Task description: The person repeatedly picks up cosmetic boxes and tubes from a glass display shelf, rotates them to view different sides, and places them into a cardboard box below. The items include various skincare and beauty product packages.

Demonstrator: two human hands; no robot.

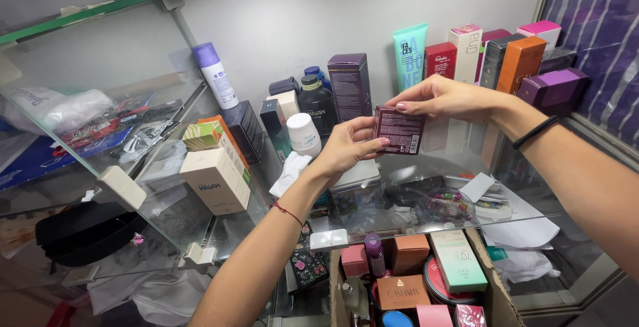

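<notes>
Maroon box (398, 129) pinched between both hands above the glass shelf (426, 167): left hand (346, 146) closed on its left edge, right hand (444, 97) gripping the top right corner from above. Probably light, stiff cardboard, slick finish, dents at corners. Best held by opposite edges, not faces. Carton of boxes (492, 280) below the left wrist.

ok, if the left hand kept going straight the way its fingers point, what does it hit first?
Beyond the small maroon box that the left hand pinches with the right hand, the fingers point up and right, toward the red box and turquoise tube at the wall. Depth is unclear, so likely, not certain.
</notes>
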